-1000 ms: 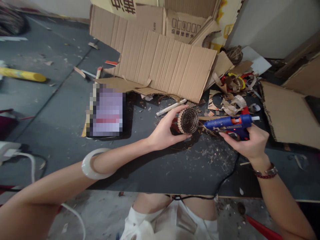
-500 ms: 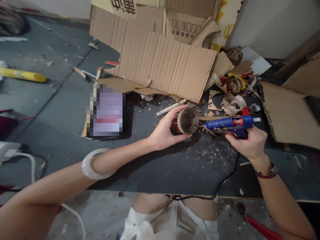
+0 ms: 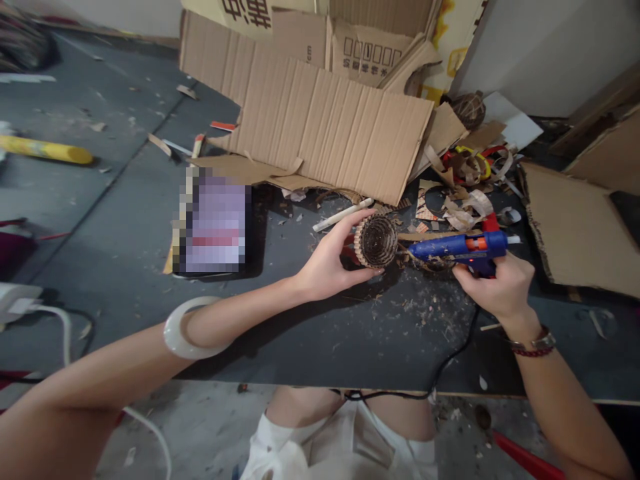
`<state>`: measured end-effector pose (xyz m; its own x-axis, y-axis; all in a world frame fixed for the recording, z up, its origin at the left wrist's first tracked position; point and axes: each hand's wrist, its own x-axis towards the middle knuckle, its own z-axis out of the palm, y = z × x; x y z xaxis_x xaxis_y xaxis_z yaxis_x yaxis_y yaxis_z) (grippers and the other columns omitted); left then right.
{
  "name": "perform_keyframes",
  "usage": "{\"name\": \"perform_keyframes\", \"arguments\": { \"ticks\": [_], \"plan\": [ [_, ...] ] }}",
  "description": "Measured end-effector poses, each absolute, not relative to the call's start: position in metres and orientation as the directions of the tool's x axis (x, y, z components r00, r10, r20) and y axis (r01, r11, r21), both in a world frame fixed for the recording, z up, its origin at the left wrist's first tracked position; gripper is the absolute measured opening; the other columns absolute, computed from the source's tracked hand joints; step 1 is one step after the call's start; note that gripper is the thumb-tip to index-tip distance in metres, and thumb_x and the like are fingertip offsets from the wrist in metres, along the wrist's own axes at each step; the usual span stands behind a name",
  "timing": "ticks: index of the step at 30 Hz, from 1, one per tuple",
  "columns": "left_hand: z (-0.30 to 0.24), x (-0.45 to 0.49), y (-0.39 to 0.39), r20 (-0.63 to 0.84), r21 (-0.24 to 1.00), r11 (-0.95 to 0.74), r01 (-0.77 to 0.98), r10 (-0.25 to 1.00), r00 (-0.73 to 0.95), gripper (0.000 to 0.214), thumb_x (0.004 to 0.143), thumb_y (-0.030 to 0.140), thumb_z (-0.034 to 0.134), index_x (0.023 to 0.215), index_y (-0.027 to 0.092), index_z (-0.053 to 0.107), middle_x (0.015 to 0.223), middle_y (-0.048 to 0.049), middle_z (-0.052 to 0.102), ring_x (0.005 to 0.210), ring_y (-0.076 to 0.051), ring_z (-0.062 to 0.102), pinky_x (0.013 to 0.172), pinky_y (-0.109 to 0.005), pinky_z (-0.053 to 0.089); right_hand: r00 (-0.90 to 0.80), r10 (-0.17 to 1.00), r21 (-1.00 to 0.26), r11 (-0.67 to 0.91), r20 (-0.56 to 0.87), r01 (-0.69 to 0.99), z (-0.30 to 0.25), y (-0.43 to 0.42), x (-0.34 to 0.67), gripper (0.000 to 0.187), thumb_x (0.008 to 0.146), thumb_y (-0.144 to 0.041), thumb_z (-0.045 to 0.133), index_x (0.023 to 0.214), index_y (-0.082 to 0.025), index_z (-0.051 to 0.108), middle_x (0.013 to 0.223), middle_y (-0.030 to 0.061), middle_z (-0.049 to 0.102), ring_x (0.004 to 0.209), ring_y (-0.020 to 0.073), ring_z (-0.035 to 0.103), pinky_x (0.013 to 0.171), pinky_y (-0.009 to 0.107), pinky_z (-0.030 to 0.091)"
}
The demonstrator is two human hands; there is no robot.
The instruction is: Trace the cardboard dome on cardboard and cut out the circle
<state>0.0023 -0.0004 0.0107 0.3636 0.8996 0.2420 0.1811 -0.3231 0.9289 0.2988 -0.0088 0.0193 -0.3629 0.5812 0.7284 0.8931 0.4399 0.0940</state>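
One cardboard coil (image 3: 376,241) in left hand (image 3: 327,263); one glue gun (image 3: 457,248) in right hand (image 3: 495,288).

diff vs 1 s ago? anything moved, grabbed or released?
Only the right hand changed: its forefinger, earlier stretched out under the barrel of the glue gun, has drawn back toward the handle, and the gun sits a touch further right. Nothing was grabbed or let go. The nozzle still points at the cardboard coil, held by the left hand as before. The cardboard sheets are unmoved.
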Motion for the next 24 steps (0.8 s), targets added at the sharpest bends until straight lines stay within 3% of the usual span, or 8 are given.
{"name": "perform_keyframes", "arguments": {
  "ticks": [8,13,24],
  "plan": [
    [0.012,0.0023,-0.0006,0.251,0.925,-0.333,0.182,0.897,0.363,0.08,0.07,0.026,0.079,0.139,0.027,0.038,0.144,-0.0119,0.045,0.113,-0.028,0.062,0.089,-0.042,0.059,-0.354,0.536,0.09,0.457,0.766,0.885,0.0213,-0.0082,0.2978,0.018,0.066,-0.03,0.07,0.075,-0.02,0.058,0.053,-0.001,0.057,0.045,0.0164,0.055,0.043,0.028,0.042],
    [0.0114,0.0023,-0.0009,0.242,0.927,-0.324,0.188,0.901,0.36,0.081,0.07,0.027,0.079,0.14,0.028,0.038,0.144,-0.0117,0.045,0.116,-0.03,0.06,0.09,-0.044,0.058,-0.362,0.575,0.049,0.486,0.733,0.873,0.017,-0.0089,0.2997,0.02,0.067,-0.031,0.07,0.08,-0.02,0.061,0.058,0.0003,0.06,0.051,0.0178,0.059,0.048,0.029,0.046],
    [0.0113,0.0023,-0.0006,0.243,0.927,-0.325,0.188,0.901,0.36,0.081,0.07,0.028,0.079,0.139,0.028,0.037,0.143,-0.0115,0.047,0.113,-0.03,0.062,0.09,-0.045,0.059,-0.377,0.542,0.109,0.461,0.751,0.88,0.019,-0.0072,0.2982,0.02,0.066,-0.032,0.07,0.078,-0.02,0.059,0.057,0.0,0.061,0.047,0.017,0.058,0.045,0.029,0.045]
  ]
}}
